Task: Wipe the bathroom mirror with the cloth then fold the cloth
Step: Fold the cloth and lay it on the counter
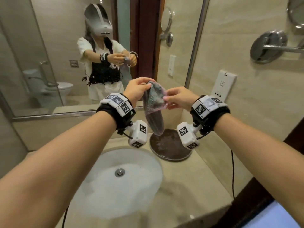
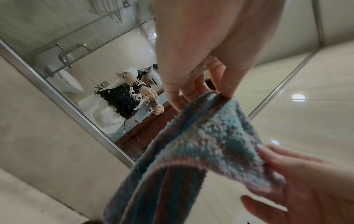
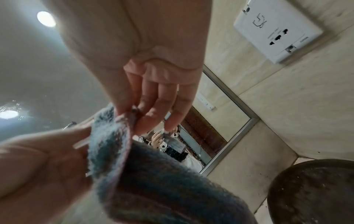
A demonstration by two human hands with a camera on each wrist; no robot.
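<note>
A small blue-grey cloth [image 1: 153,106] with a pink edge hangs in the air in front of the mirror [image 1: 65,46], above the counter's back corner. My left hand [image 1: 139,89] pinches its top edge. My right hand [image 1: 176,97] pinches the side edge a little lower, so the cloth [image 2: 201,144] sags between them and its long tail drops toward the dark tray. In the right wrist view my thumb and forefinger nip the cloth [image 3: 145,174] with the other fingers spread. The mirror [image 2: 95,68] shows my reflection holding the cloth.
A white basin [image 1: 118,183] is sunk in the beige counter below my arms. A round dark tray [image 1: 171,145] sits at the back right corner. A white socket plate [image 1: 223,84] and a chrome fitting [image 1: 271,46] are on the right wall.
</note>
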